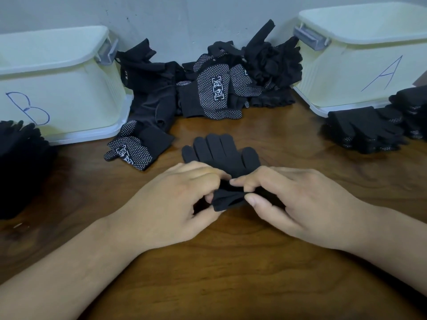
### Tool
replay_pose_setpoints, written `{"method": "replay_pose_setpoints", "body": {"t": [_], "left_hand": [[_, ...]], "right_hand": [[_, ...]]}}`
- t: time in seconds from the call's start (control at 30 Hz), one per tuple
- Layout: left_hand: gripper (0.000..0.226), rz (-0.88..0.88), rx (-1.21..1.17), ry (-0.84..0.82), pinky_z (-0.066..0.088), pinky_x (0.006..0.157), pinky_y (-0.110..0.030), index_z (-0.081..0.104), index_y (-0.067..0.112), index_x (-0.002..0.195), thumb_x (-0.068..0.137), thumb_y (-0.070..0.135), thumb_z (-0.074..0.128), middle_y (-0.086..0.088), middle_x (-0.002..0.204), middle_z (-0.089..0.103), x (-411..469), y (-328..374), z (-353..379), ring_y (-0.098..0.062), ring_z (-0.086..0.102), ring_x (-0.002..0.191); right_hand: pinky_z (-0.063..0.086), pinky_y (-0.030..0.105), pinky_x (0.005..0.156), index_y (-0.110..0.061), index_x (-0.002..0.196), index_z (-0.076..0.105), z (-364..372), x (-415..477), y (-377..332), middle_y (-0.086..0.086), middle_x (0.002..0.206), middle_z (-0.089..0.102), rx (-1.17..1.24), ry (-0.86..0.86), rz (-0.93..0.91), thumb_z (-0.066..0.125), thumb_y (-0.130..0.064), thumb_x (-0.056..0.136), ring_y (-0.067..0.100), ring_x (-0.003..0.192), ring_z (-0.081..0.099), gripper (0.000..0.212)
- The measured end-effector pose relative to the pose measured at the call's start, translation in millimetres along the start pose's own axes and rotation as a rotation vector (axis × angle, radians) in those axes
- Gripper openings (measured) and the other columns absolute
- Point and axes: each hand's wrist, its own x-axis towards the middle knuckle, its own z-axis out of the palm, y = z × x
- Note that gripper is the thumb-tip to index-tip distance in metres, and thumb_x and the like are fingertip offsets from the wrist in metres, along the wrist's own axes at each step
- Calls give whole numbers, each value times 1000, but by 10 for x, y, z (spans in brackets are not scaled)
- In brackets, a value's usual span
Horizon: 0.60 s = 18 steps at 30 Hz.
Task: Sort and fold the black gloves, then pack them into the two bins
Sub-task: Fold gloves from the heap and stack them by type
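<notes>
Plain black glove point(220, 153) lies mid-desk, its finger ends toward the back edge and its cuff bunched up toward the near edge. Left hand point(171, 197) and right hand point(291, 199) both pinch the cuff, fingers point(254, 200) curled on the fabric. This looks like a fold in progress.

Just left of it lies a dotted glove point(129, 151). The loose glove heap point(215, 93) sits at the back edge between bin B point(69, 93) at back left and bin A point(346, 72) at back right. A left stack point(18, 153) sits at the left edge and a right stack point(369, 130) near the right edge.

Risks:
- The thin knit may slip from the pinch, so the fold springs open or goes crooked.
- Plain and dotted gloves are all black, so it's easy to mix types or pick the wrong bin.
- The bins look lidded, which would block packing.
</notes>
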Motion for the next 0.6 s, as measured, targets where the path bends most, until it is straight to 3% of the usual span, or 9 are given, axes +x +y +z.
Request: {"method": "replay_pose_setpoints", "body": {"t": [0.07, 0.13, 0.2, 0.27, 0.4, 0.5, 0.6], "left_hand": [[16, -31, -38, 25, 51, 97, -37, 66, 24, 103, 101, 40, 63, 14, 114, 70, -7, 10, 3, -4, 60, 122], [25, -51, -83, 41, 53, 94, -34, 69, 23, 119, 103, 39, 60, 11, 110, 71, -21, 17, -6, -8, 65, 113], [29, -58, -131, 37, 57, 86, -39, 70, 18, 117, 104, 40, 57, 8, 108, 72, -40, 31, -14, -13, 69, 106], [33, -76, -186, 23, 57, 78, -44, 68, 13, 114, 104, 42, 55, 5, 104, 73, -58, 42, -24, -17, 70, 98], [23, -71, -326, 51, 46, 59, -40, 65, 7, 104, 106, 30, 61, 1, 76, 64, -71, 75, -31, -22, 60, 63], [26, -110, -469, 94, 44, 61, -31, 61, 7, 96, 106, 31, 61, -1, 72, 58, -58, 129, -36, -23, 56, 62], [25, -182, -572, 109, 48, 63, -35, 58, 18, 101, 105, 42, 58, 3, 75, 63, -40, 197, -51, -28, 56, 63]], "right_hand": [[56, 24, 96, -26, 134, 55, -35, 2, 24, -18, 138, 68, 120, -8, 58, 54, -51, 108, -6, 126, 62, 36], [48, 19, 109, -29, 151, 45, -61, 3, 60, -22, 148, 60, 190, -53, 102, 65, -63, 97, -9, 137, 52, 66], [42, 19, 115, -36, 160, 36, -52, 7, 86, -26, 151, 56, 132, -87, 112, 69, -67, 92, -10, 142, 46, 82], [45, 18, 109, -37, 157, 44, -28, 17, 108, -26, 142, 62, 62, -61, 91, 66, -58, 97, -10, 135, 52, 68], [54, 20, 90, -27, 132, 71, -42, 10, 140, -21, 116, 74, 116, 11, 55, 64, -32, 105, -3, 107, 69, 29], [52, 17, 74, -27, 122, 74, -62, -10, 124, -18, 98, 75, 221, 29, 97, 67, -26, 108, 3, 88, 73, 17], [51, 21, 67, -26, 108, 75, -60, -2, 126, -12, 87, 73, 305, 31, 169, 68, -25, 106, 11, 78, 72, 7]]}}
